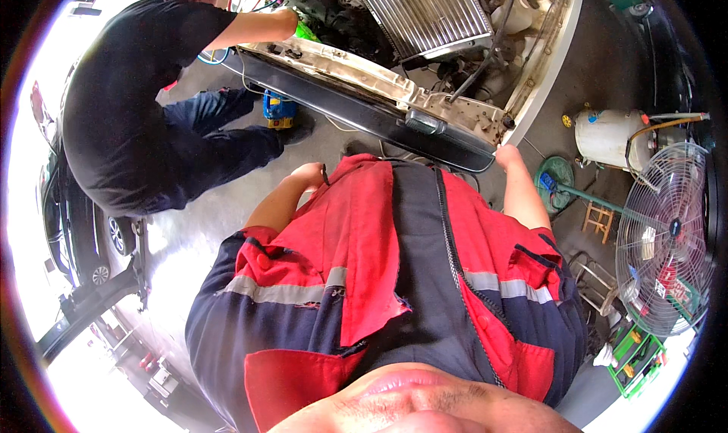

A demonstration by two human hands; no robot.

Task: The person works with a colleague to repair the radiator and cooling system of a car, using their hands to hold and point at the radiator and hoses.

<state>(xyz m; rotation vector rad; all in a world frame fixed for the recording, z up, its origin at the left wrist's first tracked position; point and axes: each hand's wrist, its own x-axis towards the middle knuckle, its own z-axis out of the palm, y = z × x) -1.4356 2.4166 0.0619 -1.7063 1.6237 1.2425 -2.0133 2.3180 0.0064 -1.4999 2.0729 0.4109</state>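
In the head view, we look down on an open engine bay, with a ribbed metal radiator (428,12) showing beneath a white-edged body panel (559,50). A dark bumper (349,105) runs slantwise across the front of the car, between us and the engine. On our left a co-worker (121,107) in a dark T-shirt bends toward the bay, one arm reaching over its edge; a blue and yellow container (278,111) stands on the floor near that person's legs. To our right we see a white tank (610,136), a large wire-caged fan (675,232), a small wooden stool (599,218) and a green rack (635,357). Our own open red and navy jacket (303,243) fills the lower middle and hides the floor under us.

Our left hand (307,177) is beside the jacket's front, apart from the bumper, its fingers curled inward. A slim dark piece (325,174) shows at their tips; we cannot tell whether they grip it. Our right hand (509,157) is at the car's front right corner, just beyond the bumper's end, fingertips against the edge; we cannot tell whether they pinch it.
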